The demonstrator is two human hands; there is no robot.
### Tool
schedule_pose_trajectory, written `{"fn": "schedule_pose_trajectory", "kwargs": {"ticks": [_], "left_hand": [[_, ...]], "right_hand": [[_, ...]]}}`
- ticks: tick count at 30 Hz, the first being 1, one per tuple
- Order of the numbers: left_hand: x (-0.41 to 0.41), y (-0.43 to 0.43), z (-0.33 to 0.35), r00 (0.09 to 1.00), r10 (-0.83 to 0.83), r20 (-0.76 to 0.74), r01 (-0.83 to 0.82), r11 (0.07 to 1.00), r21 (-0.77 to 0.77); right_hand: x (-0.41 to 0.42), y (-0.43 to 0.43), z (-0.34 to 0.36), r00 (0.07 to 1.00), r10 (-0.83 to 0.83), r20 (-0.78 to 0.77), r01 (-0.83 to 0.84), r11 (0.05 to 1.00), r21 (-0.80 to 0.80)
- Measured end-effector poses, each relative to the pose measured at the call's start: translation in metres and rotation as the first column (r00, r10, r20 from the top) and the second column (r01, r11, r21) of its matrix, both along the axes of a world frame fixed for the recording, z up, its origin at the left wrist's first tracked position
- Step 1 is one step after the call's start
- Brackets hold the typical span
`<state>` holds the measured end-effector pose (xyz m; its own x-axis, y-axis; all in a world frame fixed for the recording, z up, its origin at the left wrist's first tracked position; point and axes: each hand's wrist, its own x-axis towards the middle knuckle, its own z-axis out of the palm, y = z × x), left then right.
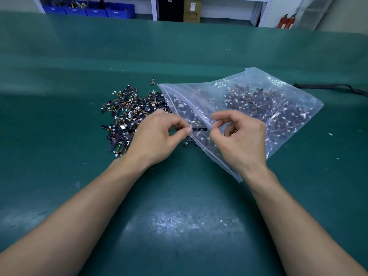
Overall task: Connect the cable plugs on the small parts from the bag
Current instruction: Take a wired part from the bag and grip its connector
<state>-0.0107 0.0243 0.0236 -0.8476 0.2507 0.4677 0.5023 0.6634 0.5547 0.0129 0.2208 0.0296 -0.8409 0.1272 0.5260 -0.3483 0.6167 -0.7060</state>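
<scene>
My left hand [157, 134] pinches one end of a small black strip part [199, 129] between thumb and forefinger. My right hand [241, 138], fingers curled in close, nips the other end. The part sits just above the open mouth of the clear plastic zip bag [258, 92], which is full of similar parts and stretches toward 2 o'clock. A loose pile of wired black parts [127, 116] lies at 10 o'clock on the green table mat [179, 196].

green table [179, 196]; black parts [127, 114], orange-yellow wires; clear bag [219, 90]; blue bins [89, 10].
</scene>
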Motion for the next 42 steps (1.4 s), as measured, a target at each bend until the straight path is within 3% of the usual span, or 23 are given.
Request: {"fn": "schedule_pose_trajectory", "kwargs": {"ticks": [4,8,9,13,16,20,22,24,27,32,36,42], "left_hand": [[-0.013,0.03,0.01,0.999,-0.014,-0.043,0.005,0.978,-0.208],[-0.027,0.069,0.02,0.991,0.097,0.097,-0.052,0.921,-0.387],[-0.03,0.078,0.021,0.982,0.113,0.152,-0.051,0.931,-0.362],[-0.036,0.101,0.018,0.896,0.099,0.434,-0.117,0.993,0.016],[-0.038,0.094,0.014,0.905,0.117,0.409,-0.147,0.988,0.043],[-0.028,0.077,0.023,0.948,0.2,0.249,-0.137,0.959,-0.249],[-0.019,0.062,0.027,0.985,0.153,0.079,-0.109,0.908,-0.405],[-0.015,0.036,0.022,0.992,0.123,-0.015,-0.119,0.91,-0.398],[-0.011,-0.009,0.005,0.984,0.175,-0.027,-0.175,0.932,-0.317],[-0.009,-0.044,-0.004,0.954,0.294,-0.06,-0.293,0.871,-0.394],[-0.011,-0.044,-0.004,0.946,0.322,-0.045,-0.304,0.825,-0.476],[-0.011,-0.044,-0.006,0.952,0.304,-0.028,-0.281,0.836,-0.47]], "right_hand": [[0.001,0.0,0.003,0.998,-0.005,-0.062,0.003,0.999,-0.038],[0.003,0.0,0.007,0.991,-0.029,-0.128,0.02,0.997,-0.077],[0.003,-0.001,0.008,0.988,-0.036,-0.147,0.024,0.996,-0.082],[0.005,-0.002,0.009,0.984,-0.028,-0.178,0.013,0.996,-0.083],[0.006,-0.004,0.009,0.983,-0.009,-0.183,-0.006,0.997,-0.08],[0.005,-0.004,0.007,0.988,0.025,-0.155,-0.036,0.997,-0.068],[0.004,-0.005,0.004,0.99,0.048,-0.133,-0.053,0.998,-0.038],[0.003,-0.005,0.001,0.993,0.067,-0.098,-0.068,0.998,-0.006],[0.002,-0.005,-0.005,0.995,0.099,0.012,-0.099,0.995,0.011],[0.0,-0.009,-0.016,0.95,0.151,0.274,-0.198,0.969,0.15],[0.0,-0.009,-0.019,0.946,0.16,0.281,-0.193,0.977,0.093],[0.0,-0.01,-0.019,0.946,0.171,0.277,-0.2,0.976,0.081]]}}
